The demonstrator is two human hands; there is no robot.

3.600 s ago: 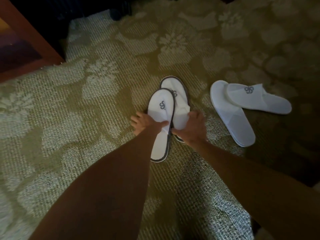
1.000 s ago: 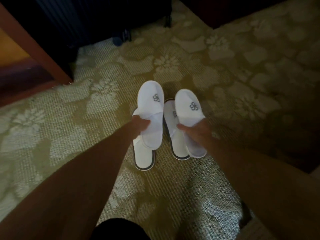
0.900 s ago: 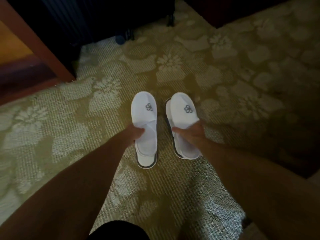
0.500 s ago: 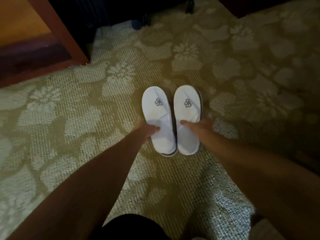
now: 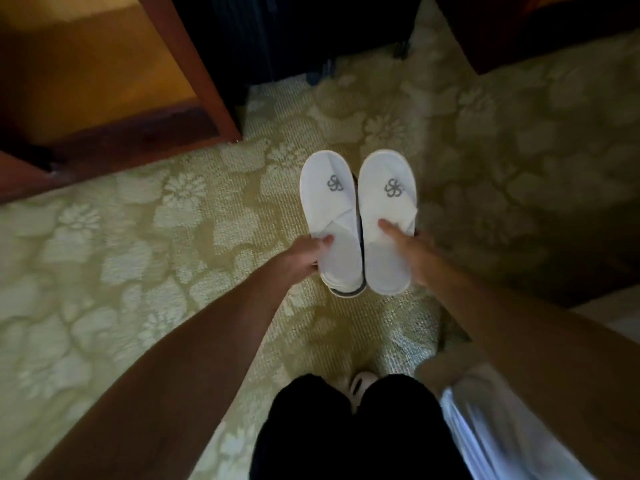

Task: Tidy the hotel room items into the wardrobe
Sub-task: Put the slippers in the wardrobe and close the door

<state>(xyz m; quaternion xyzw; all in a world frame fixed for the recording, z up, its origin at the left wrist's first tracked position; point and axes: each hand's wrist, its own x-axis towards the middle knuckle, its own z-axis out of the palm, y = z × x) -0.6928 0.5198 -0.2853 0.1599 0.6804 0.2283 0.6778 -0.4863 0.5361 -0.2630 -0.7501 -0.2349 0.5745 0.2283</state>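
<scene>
Both forearms are bare from the bottom corners of the view up to the wrists, with no sleeve, watch, bracelet or ring on them. The left hand (image 5: 301, 259) and the right hand (image 5: 412, 252) wear no gloves, and the nails that show are short and plain. Lower down, at the bottom centre, the legs are covered by black trousers (image 5: 349, 431), dark enough that no seam, pocket or pattern can be made out. Between the knees a small pale rounded shape (image 5: 360, 384) peeks out, perhaps the toe of a light slipper or shoe, though the blur there makes this hard to settle.
</scene>
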